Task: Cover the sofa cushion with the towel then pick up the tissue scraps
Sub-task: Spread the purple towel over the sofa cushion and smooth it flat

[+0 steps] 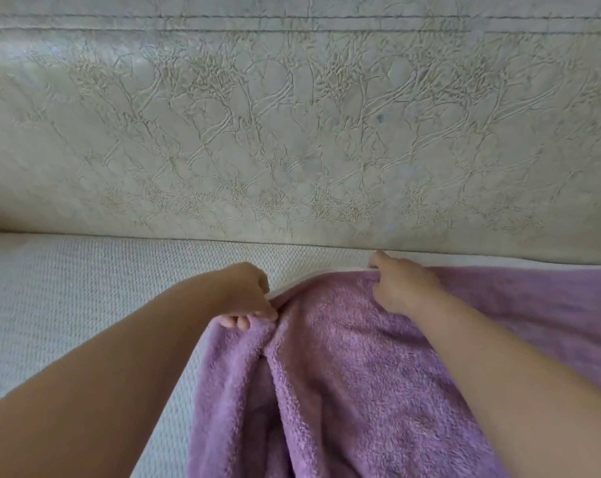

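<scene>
A fluffy purple towel (354, 367) lies bunched over the right half of the pale woven sofa cushion (85, 298). My left hand (247, 294) pinches the towel's far edge near its left corner, fingers curled under the fabric. My right hand (400, 286) grips the same far edge further right, close to the seam where the seat meets the backrest. A deep fold runs down the towel below my left hand. No tissue scraps are in view.
The cream, creased leather backrest (292, 132) fills the upper half of the view. The left part of the seat cushion is bare. The towel spreads off the frame at the right and bottom.
</scene>
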### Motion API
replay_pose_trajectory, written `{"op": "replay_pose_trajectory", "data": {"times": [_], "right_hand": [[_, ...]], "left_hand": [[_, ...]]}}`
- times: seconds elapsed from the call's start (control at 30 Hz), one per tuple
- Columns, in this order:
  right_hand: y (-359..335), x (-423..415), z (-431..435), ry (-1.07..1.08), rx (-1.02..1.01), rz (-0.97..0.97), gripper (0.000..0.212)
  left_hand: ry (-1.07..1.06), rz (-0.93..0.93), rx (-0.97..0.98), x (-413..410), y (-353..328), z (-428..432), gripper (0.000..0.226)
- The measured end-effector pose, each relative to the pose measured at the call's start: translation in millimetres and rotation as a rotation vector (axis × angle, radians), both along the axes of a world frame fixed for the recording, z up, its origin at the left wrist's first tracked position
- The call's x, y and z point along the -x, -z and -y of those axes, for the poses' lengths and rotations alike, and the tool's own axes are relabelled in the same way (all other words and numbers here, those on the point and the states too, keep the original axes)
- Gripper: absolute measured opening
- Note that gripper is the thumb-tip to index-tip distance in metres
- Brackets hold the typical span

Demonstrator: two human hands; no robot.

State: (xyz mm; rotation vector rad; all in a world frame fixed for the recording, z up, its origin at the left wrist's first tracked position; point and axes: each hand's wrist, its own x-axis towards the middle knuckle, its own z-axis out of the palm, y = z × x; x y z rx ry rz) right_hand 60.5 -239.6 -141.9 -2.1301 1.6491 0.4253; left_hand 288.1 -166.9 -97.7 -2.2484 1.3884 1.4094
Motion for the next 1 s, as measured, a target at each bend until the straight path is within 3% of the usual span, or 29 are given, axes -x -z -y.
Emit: {"op": "replay_pose_trajectory", "data": {"times": [0.07, 0.23, 0.27, 0.33, 0.4, 0.57, 0.67, 0.83, 1.0], "right_hand": [[-6.3, -3.8, 3.7, 0.038, 0.052, 0.048, 0.023], [-9.8, -15.3, 15.5, 0.204, 0.174, 0.351, 0.004], [-7.0, -17.4, 13.9, 0.191, 0.154, 0.376, 0.01], [2.6, -21.1, 8.1, 0.082, 0.06, 0.357, 0.044], [14.4, -23.6, -1.1, -0.083, 0.018, 0.186, 0.065], [29.1, -29.2, -10.6, -0.086, -0.05, 0.002, 0.063], [20.1, -33.1, -7.9, -0.048, -0.077, 0.047, 0.069], [9.4, -37.1, -33.1, -0.161, -0.115, 0.044, 0.068], [-24.6, -51.1, -63.8, -0.157, 0.183, 0.33, 0.045]], "left_hand": [[0.067, 0.111, 0.007, -5.0, -3.2, -0.4, 0.014], [-0.063, 0.551, 0.446, -15.0, -4.9, 28.2, 0.009], [-0.037, 0.616, 0.486, -11.1, -1.4, 31.7, 0.01], [0.016, 0.673, 0.515, 1.6, 11.5, 32.2, 0.022], [0.057, 0.674, 0.492, 14.4, 31.2, 22.6, 0.042], [0.229, 0.603, 0.422, 16.2, 53.2, 4.7, 0.044], [0.11, 0.409, 0.395, 3.7, 40.1, 11.2, 0.044], [-0.205, 0.448, 0.426, -17.6, 32.8, -22.7, 0.043], [-0.478, 0.422, 0.374, -30.3, 30.0, -65.8, 0.035]]}}
